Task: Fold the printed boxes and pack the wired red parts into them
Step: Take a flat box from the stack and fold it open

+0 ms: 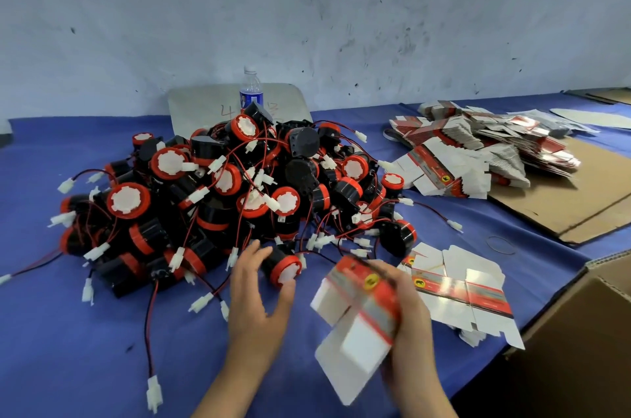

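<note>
A large heap of red-and-black round parts (218, 185) with red and black wires and white plugs covers the middle of the blue table. My left hand (257, 294) is spread at the heap's near edge, its fingers and thumb on either side of one red part (285, 269) lying on its side. My right hand (406, 315) grips a printed red-and-white box (358, 318), partly folded, with its white flaps hanging open toward me. Flat unfolded boxes (457, 284) lie just right of that hand.
A big stack of flat printed boxes (478, 144) lies on brown cardboard (580, 202) at the back right. An open brown carton (587, 325) stands at the near right. A water bottle (251, 89) stands behind the heap, against the wall. Loose plugs trail over the cloth at the left.
</note>
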Demonstrator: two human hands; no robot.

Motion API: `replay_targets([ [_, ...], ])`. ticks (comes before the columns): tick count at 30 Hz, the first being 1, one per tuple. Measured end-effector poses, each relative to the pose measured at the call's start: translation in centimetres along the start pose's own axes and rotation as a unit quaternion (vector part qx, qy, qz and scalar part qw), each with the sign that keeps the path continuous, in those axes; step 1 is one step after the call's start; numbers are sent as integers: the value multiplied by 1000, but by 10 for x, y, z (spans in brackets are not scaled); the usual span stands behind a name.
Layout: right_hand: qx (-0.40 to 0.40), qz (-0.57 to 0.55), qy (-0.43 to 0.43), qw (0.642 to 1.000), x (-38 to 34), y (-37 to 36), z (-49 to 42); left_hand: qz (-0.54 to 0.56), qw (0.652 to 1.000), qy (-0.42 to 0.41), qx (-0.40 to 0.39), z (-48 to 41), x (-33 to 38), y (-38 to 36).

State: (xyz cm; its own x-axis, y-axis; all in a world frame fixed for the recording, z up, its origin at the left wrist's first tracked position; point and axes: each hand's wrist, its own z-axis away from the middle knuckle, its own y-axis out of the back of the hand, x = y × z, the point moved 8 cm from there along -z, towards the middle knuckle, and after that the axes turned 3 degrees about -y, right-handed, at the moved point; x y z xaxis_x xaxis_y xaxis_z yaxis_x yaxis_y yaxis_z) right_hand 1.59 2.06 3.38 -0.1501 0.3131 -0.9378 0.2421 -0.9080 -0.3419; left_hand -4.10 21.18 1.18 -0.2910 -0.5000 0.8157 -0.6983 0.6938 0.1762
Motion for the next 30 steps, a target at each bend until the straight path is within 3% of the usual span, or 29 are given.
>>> replay_targets([
  [2, -22, -165, -222, 961, 31, -2, 1, -116, 990, 18, -80, -1, -15, -13],
  [5, -75, -275, -364, 887, 52, -16, 15, -203, 961, 86, -164, 5, -36, -23],
  [8, -97, -314, -399, 856, 57, -29, 27, -172, 976, 89, -95, 0, -25, -12],
  [12, -41, -314, -420, 851, 70, -24, 34, 0, 994, 113, 4, -1, -10, 9],
  [15, -33, -286, -437, 852, 73, -21, 40, 80, 993, 82, 17, 1, 0, 15],
  [18, 4, -202, -429, 880, 78, -6, 43, 120, 991, 55, 2, 3, 8, 7],
  [20, 60, -122, -347, 928, 73, 17, 40, 103, 994, 29, -13, 2, 18, 2],
  [23, 150, 4, -87, 985, 31, 49, 25, 121, 992, 15, -43, 2, 22, -4],
  [25, 184, 73, 100, 975, -12, 53, 22, 135, 989, 17, -62, 6, 23, -11],
  [27, 158, 139, 241, 947, -49, 38, 22, 121, 990, 9, -69, 9, 23, -14],
  [30, 67, 261, 307, 913, -85, 8, 16, 98, 992, -13, -76, 12, 23, -14],
])
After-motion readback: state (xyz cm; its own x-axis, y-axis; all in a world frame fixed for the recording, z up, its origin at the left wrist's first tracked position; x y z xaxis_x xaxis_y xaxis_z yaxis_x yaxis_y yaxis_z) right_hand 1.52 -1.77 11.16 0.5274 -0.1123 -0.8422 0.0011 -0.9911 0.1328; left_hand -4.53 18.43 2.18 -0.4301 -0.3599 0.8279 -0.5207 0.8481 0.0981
